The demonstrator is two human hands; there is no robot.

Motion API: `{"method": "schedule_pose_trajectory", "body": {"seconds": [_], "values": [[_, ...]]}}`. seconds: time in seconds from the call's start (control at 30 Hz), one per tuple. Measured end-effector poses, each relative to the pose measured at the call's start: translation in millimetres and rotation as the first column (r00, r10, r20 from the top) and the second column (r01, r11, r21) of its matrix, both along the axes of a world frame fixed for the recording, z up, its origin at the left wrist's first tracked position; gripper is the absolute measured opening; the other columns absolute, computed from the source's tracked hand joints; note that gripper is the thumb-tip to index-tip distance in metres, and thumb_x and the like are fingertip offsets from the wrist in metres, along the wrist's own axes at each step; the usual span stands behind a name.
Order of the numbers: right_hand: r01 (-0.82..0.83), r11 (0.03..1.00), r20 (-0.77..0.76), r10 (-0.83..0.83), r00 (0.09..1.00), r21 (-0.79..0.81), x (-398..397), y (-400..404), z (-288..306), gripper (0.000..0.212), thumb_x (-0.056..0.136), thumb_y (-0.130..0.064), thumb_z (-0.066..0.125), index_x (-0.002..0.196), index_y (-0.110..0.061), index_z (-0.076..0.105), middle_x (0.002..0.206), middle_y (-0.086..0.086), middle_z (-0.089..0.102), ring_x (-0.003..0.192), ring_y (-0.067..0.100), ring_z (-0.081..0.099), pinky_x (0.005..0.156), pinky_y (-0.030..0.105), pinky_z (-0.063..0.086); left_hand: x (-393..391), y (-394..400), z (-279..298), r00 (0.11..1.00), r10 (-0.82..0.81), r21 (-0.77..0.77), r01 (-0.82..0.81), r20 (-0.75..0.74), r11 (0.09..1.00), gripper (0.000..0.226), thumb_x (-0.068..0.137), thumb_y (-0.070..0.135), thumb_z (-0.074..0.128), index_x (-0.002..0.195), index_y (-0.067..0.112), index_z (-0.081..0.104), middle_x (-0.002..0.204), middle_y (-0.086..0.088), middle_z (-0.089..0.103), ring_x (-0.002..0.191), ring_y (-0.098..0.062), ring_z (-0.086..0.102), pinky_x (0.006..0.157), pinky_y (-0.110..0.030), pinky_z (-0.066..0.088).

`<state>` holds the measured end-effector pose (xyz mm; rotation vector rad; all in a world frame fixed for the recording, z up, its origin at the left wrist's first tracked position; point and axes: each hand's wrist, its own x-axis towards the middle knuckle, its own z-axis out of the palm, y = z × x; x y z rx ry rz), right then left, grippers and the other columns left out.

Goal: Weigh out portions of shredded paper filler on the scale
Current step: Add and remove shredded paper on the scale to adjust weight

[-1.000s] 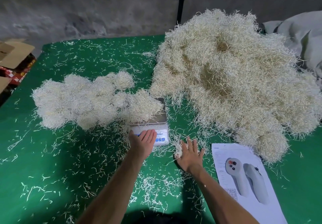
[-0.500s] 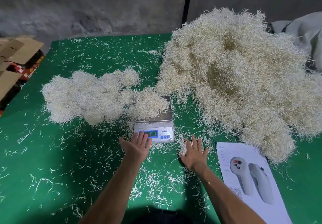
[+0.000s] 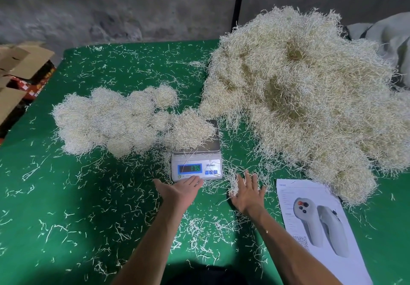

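A small grey digital scale stands mid-table with its blue display lit. A clump of shredded paper lies on its steel platform. Left of it sit several rounded portions of shredded paper. A big loose heap of the same filler fills the right side. My left hand hovers flat, palm up, just in front of the scale, fingers straight. My right hand lies spread, palm down, over a thin scatter of strands right of the scale. Neither hand holds anything.
The green table is littered with stray strands. A printed sheet showing grey handheld devices lies at the front right. Cardboard boxes stand off the left edge. Grey cloth is bunched at the back right, against a concrete wall.
My left hand drew back off the scale's front panel toward me, uncovering the lit display. My right hand barely moved. The view shifted slightly left.
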<state>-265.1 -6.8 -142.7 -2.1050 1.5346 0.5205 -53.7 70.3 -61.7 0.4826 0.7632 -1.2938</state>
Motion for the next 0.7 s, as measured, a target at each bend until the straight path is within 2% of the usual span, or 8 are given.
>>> {"method": "schedule_pose_trajectory", "body": {"seconds": [0.07,0.13,0.23,0.33,0.4,0.5,0.6,0.7], "values": [[-0.039,0.998,-0.035,0.037,0.999,-0.046,0.2,-2.7,3.3,0.091,0.101,-0.050,0.049,0.156,-0.028,-0.020,0.160,0.008,-0.031,0.151,0.037,-0.023,0.119,0.065,-0.004,0.3,-3.5,2.7,0.985,-0.084,-0.019,0.087,0.153,0.996,0.118,0.086,0.087,0.028,0.157,-0.005,0.012,0.162,-0.030,0.016,0.152,-0.042,0.017,0.125,-0.053,0.011],[-0.059,0.992,-0.027,0.056,0.998,-0.108,-0.6,-14.4,10.9,0.084,0.098,-0.024,0.061,0.162,-0.024,0.006,0.170,0.011,-0.004,0.156,0.041,0.003,0.121,0.062,0.016,1.0,-9.5,5.5,0.783,-0.281,0.120,0.259,0.556,0.958,0.086,0.097,0.069,0.035,0.150,0.001,0.037,0.155,-0.023,0.037,0.145,-0.036,0.038,0.116,-0.050,0.036],[0.099,0.992,0.193,-0.084,0.978,-0.073,1.4,-51.4,31.5,0.062,0.094,-0.003,0.060,0.151,-0.014,0.039,0.157,0.017,0.034,0.136,0.037,0.049,0.109,0.047,0.049,6.1,-28.7,16.4,-0.066,-0.367,0.372,0.096,0.928,0.923,0.018,0.101,0.025,0.057,0.109,0.014,0.068,0.117,-0.015,0.069,0.105,-0.022,0.067,0.077,-0.037,0.056],[0.254,0.966,0.442,-0.210,0.872,-0.042,21.6,-85.6,63.8,0.040,0.100,-0.022,0.060,0.137,-0.008,0.053,0.111,0.017,0.066,0.073,0.019,0.073,0.062,0.030,0.061,21.4,-58.0,26.6,-0.591,-0.360,0.330,-0.165,0.721,0.930,0.028,0.090,0.015,0.074,0.116,0.006,0.067,0.121,-0.015,0.066,0.113,-0.025,0.062,0.096,-0.040,0.051],[0.362,0.932,0.640,-0.297,0.709,0.032,48.0,-100.5,85.1,0.040,0.102,-0.039,0.056,0.123,-0.005,0.061,0.075,0.011,0.069,0.048,0.014,0.066,0.043,0.028,0.054,37.9,-81.5,32.4,-0.703,-0.477,0.401,-0.289,0.527,0.869,0.067,0.080,0.032,0.084,0.138,0.013,0.056,0.150,-0.020,0.044,0.139,-0.034,0.041,0.113,-0.046,0.035],[0.416,0.877,0.766,-0.436,0.472,0.242,93.3,-113.6,108.1,0.057,0.096,-0.058,0.057,0.099,-0.003,0.069,0.063,0.003,0.071,0.048,0.023,0.066,0.044,0.033,0.055,58.5,-113.4,33.7,-0.752,-0.567,0.669,-0.234,0.336,0.706,0.116,0.065,0.059,0.087,0.158,0.040,0.020,0.168,-0.013,0.001,0.151,-0.042,0.009,0.113,-0.064,0.021],[0.301,0.894,0.716,-0.447,0.536,0.333,130.5,-116.6,115.6,0.067,0.099,-0.057,0.055,0.126,0.005,0.057,0.080,0.005,0.065,0.051,0.012,0.053,0.055,0.024,0.051,72.3,-138.3,18.4,-0.856,-0.456,0.826,-0.064,0.243,0.560,0.127,0.066,0.052,0.088,0.160,0.041,0.003,0.168,-0.013,-0.010,0.152,-0.044,-0.001,0.118,-0.068,0.004],[0.111,0.894,0.655,-0.398,0.643,0.434,146.7,-117.1,114.5,0.065,0.104,-0.048,0.051,0.139,0.006,0.041,0.129,0.035,0.060,0.113,0.047,0.065,0.091,0.040,0.057,82.2,-148.2,2.2,-0.933,-0.312,0.894,0.025,0.182,0.448,0.095,0.078,0.028,0.079,0.158,0.031,0.028,0.169,-0.006,0.012,0.154,-0.035,0.012,0.121,-0.065,0.012]]}}
